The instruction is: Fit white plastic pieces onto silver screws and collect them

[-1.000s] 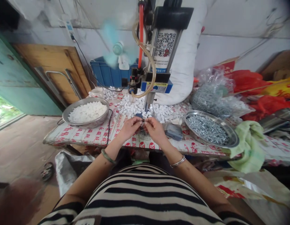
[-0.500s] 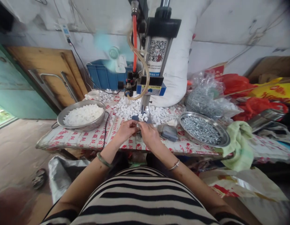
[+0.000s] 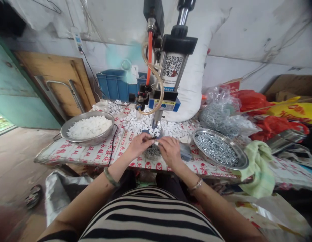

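Note:
My left hand (image 3: pixel 140 144) and my right hand (image 3: pixel 171 151) meet under the press, fingertips almost touching. A small white plastic piece (image 3: pixel 156 143) shows at the fingertips of my right hand, which is closed on it. My left hand's thumb and forefinger are pinched together beside it; what they hold is too small to make out. Just below the hands stands a small container of metal pins (image 3: pixel 153 152). Behind the fingertips, several white pieces (image 3: pixel 153 131) lie at the base of the pneumatic press (image 3: pixel 171 69).
On the left stands a metal bowl (image 3: pixel 66 130) of white pieces, on the right a steel tray (image 3: pixel 242 161) of metal pins. More loose white pieces (image 3: pixel 135 122) cover the table behind. A green cloth (image 3: pixel 258 168) hangs over the front edge, near a grey box (image 3: pixel 186 153).
My hands have shifted slightly apart, uncovering the small container of pins and a white piece between the fingertips. The whole view has tilted a little, so the press appears lower and farther right.

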`<action>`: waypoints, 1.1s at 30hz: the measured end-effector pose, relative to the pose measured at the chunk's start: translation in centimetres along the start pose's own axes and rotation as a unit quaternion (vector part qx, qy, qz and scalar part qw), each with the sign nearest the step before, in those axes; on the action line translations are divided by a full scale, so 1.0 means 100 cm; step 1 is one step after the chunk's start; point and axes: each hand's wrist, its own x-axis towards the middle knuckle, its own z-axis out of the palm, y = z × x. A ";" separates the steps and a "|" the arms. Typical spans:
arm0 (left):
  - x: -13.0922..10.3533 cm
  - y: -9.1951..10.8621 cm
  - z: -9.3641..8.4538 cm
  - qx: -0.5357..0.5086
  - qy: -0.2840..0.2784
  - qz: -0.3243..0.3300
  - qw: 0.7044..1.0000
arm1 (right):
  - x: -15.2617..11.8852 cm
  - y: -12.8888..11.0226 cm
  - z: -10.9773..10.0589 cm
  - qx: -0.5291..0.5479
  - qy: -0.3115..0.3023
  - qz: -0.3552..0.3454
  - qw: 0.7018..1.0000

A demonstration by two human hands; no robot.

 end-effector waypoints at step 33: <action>0.053 -0.023 0.026 0.247 0.159 0.182 0.938 | 0.038 0.035 0.021 -0.038 -0.098 0.030 0.994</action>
